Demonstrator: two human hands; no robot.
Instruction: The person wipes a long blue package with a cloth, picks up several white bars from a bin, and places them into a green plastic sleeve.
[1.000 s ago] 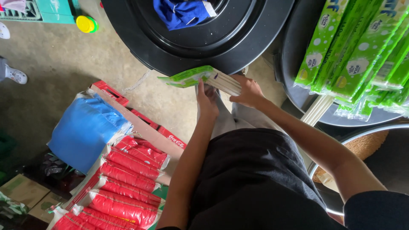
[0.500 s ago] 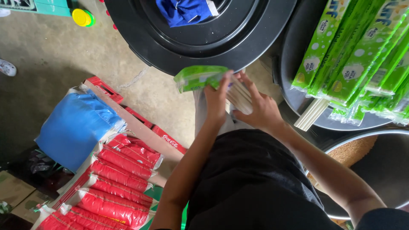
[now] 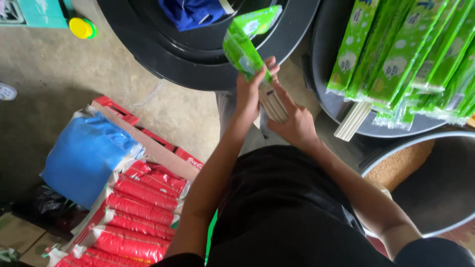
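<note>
Left hand and right hand grip one green sleeve.

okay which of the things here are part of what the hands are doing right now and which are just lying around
In hand:
- green plastic sleeve, held by the left hand
- bundle of pale sticks, held by the right hand
- filled green packs on the dark round tray

Lying about:
- red packs
- blue bag
- black tub with blue cloth
- yellow cap
</note>
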